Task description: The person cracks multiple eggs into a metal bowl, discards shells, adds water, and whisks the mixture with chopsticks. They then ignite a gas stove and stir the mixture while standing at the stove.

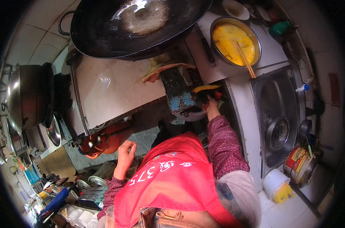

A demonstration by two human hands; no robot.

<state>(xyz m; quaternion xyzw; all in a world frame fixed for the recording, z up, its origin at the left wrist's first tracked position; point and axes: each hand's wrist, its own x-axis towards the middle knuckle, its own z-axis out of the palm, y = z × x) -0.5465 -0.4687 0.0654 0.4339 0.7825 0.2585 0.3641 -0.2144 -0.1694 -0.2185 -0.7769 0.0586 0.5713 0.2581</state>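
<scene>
My right hand (212, 106) reaches down at the stove's right side, next to a blue rusty metal box (179, 95) and below a yellow curved strip (206, 88); its fingertips are in shadow, near a small red part (217, 95). My left hand (126, 155) is raised at my left side with its fingers curled, nothing seen in it. A large black wok (109, 37) sits on the burner, with some liquid at its bottom. Right of it, beaten egg (228, 40) fills a metal bowl (258, 52), and a pair of wooden chopsticks (246, 64) leans in it.
A metal sink (278, 82) with a round pan (278, 133) lies at the right. A ladle (78, 99) rests across the left counter, near a large lidded pot (30, 94). An orange gas cylinder (112, 139) stands below. Stacked white dishes (82, 218) are at lower left.
</scene>
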